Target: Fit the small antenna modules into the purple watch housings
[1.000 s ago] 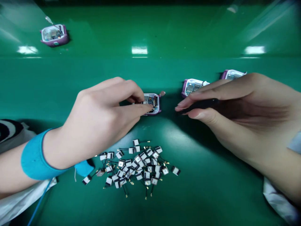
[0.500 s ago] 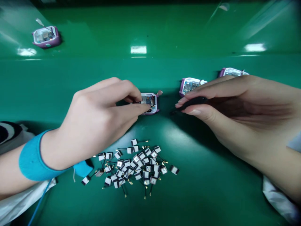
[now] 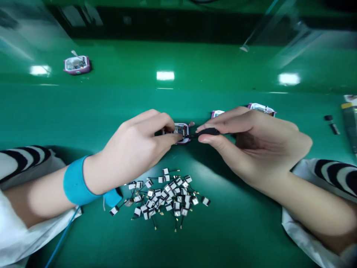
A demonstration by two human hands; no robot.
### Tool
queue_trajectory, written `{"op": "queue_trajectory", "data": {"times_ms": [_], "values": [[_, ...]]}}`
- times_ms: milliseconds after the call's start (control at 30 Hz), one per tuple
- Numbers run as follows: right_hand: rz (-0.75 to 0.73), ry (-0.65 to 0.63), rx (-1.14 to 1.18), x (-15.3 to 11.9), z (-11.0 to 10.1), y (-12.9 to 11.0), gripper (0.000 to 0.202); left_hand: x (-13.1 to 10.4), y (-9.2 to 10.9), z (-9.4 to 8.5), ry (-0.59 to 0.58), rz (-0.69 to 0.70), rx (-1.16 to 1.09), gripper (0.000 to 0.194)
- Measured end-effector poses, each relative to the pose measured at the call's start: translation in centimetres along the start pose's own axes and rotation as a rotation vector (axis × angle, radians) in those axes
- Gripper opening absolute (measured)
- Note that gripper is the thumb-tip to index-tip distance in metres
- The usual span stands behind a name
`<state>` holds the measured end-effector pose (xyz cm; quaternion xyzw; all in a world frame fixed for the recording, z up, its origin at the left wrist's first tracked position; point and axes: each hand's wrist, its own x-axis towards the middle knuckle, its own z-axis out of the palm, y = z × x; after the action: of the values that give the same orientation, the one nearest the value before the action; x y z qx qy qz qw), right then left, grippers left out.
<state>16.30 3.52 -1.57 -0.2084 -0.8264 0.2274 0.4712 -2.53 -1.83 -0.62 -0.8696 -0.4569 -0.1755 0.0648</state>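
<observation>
My left hand (image 3: 139, 143), with a blue band on its wrist, grips the left side of an open purple-and-white watch case (image 3: 182, 130) at the centre. Circuit parts show inside the case, and a small round piece sticks out at its upper right corner. Between the thumb and fingers of my right hand (image 3: 251, 145) is a black tool (image 3: 208, 132). Its thin tip reaches the right edge of the case; exact contact cannot be made out. A pile of small white square parts with black leads (image 3: 167, 191) lies below the hands.
Another open case (image 3: 77, 64) sits at the upper left of the green table (image 3: 125, 96). Two more cases, one partly hidden (image 3: 216, 114) and one farther right (image 3: 261, 108), lie behind my right hand. A small black object (image 3: 331, 124) is at the far right.
My right hand has moved left with the black tool, whose tip has come to the case. My left hand still grips the case. The view has shifted, showing more of the right side.
</observation>
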Motion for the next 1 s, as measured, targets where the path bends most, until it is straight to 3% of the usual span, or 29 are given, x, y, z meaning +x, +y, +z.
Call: {"op": "queue_trajectory", "data": {"times_ms": [400, 1000], "values": [[-0.036, 0.020, -0.026, -0.02, 0.18, -0.04, 0.018, -0.05, 0.07, -0.11, -0.096, -0.050, -0.003, 0.030], [-0.165, -0.059, -0.253, 0.06, 0.03, -0.64, 0.016, -0.09, 0.03, 0.10, -0.047, -0.036, -0.003, 0.026]]}}
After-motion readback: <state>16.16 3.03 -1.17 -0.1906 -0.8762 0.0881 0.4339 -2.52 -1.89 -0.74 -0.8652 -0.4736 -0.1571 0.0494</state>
